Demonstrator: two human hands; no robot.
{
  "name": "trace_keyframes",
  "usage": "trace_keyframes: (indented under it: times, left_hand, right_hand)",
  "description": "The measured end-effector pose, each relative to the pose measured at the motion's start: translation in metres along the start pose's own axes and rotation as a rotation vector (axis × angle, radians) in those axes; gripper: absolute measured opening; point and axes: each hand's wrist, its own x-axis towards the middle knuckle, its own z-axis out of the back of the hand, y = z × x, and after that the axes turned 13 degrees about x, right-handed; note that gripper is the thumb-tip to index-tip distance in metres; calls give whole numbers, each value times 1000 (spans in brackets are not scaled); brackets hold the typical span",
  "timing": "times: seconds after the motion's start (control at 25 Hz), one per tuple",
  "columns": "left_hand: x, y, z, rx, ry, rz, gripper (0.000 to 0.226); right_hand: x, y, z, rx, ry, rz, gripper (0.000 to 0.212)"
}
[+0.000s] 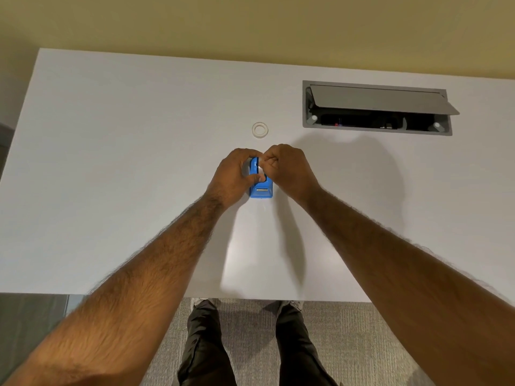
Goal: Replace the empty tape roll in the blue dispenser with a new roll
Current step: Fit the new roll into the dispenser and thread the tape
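No brand, label or legible writing found anywhere in frame.

Blue dispenser (260,188) standing on the white desk (125,162) at centre of frame, cutter end toward the lower edge, metal strip visible on that end. Roll cavity mostly covered by fingers; contents cannot be told. Small pale tape ring (260,129) lying flat on the desk just above the dispenser, apart from both hands; whether full or empty cannot be told.

Recessed grey cable box (376,108) at upper right, flap tilted open, dark cables and a red spot inside.

Left hand (237,178) wrapped round the dispenser's left side, fingers curled over its upper end, thumb pressed at mid-body. Right hand (289,169) fingers curled tight, tips pinched at the dispenser's top; item pinched cannot be told. Both forearms bare, extended from the lower corners. Dark trousers and grey carpet along the bottom edge.
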Motion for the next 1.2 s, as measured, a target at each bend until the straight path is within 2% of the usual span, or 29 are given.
trace_keyframes:
  times: [0.2, 0.32, 0.76, 0.92, 1.2]
  left_hand:
    - [1, 0, 1, 15, 3, -14, 47]
    - [2, 0, 1, 33, 3, -17, 46]
    - [2, 0, 1, 5, 5, -10, 46]
    - [2, 2, 1, -4, -1, -15, 47]
    - [4, 4, -2, 17, 3, -10, 46]
  right_hand:
    - [-1, 2, -7, -91, -43, 6, 22]
    - [-3, 3, -9, -133, -74, 21, 25]
    - [3, -6, -12, -23, -62, -32, 36]
    - [0, -5, 1, 58, -33, -34, 24]
    - [0, -3, -7, 0, -59, -29, 24]
